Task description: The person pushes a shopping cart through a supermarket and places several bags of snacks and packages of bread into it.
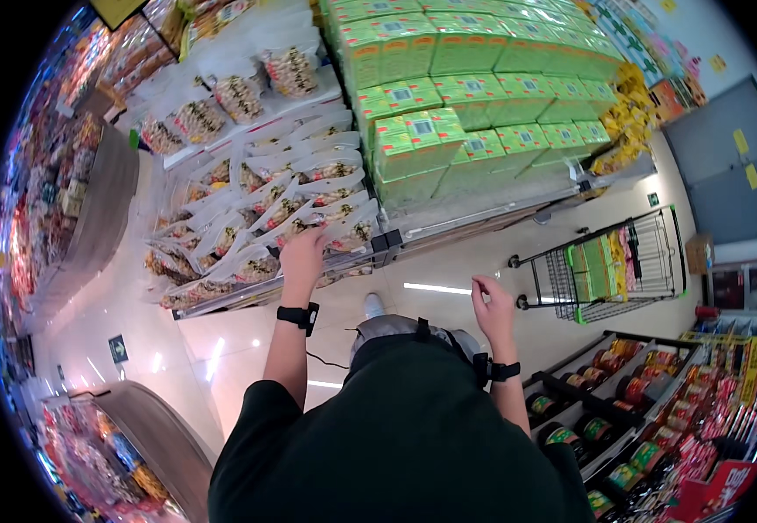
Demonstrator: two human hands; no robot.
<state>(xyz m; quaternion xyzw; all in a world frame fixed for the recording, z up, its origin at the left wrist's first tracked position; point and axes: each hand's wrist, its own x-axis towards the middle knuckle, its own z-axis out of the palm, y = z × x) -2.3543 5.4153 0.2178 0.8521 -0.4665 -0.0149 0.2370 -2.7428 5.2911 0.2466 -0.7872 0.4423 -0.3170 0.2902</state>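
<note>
My left hand (302, 257) reaches over the front row of clear plastic bags of nuts (283, 216) in the display bin. Its fingers are bent down among the bags, and whether they grip one is hidden. A small dark piece shows beside these fingers. My right hand (495, 306) hangs above the floor between the display and the shopping cart, with nothing visible in it. Its fingers are loosely curled, and a gap shows between thumb and forefinger. Both wrists wear black bands. Stacked green boxes (418, 150) stand to the right of the bags.
The shopping cart (607, 261) at right holds green boxes and yellow packs. Racks of jars (620, 392) stand at lower right. Curved wooden display stands (100, 202) line the left. A black bracket (386, 247) sits at the shelf's front edge. Grey doors (732, 150) are at far right.
</note>
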